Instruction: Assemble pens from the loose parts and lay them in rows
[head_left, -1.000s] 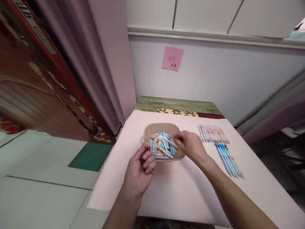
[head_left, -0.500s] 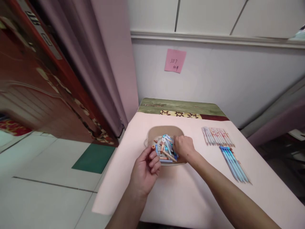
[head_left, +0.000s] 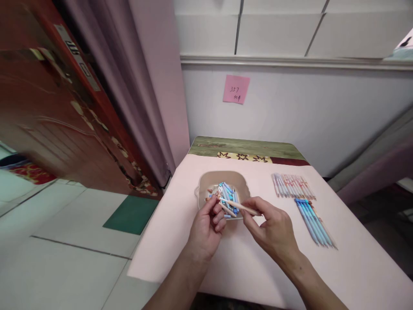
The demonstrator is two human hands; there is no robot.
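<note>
Two-hand grip: clamped on separate parts beside the bin (head_left: 222,175).
Left hand (head_left: 207,227): pinched at bin's seven o'clock on small brown piece (head_left: 218,196).
Right hand (head_left: 274,221): closed at four o'clock on pale pen barrel (head_left: 238,204), aimed between nine and ten; cannot tell if touching brown piece.
Barrel alignment: best kept straight, unforced.

Left fingers (head_left: 220,218) curl inward — right fingers (head_left: 260,202) hold a pinch.

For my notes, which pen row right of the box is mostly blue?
The lower row in the picture, with bright blue tops; the upper row is pale with reddish markings.
</note>
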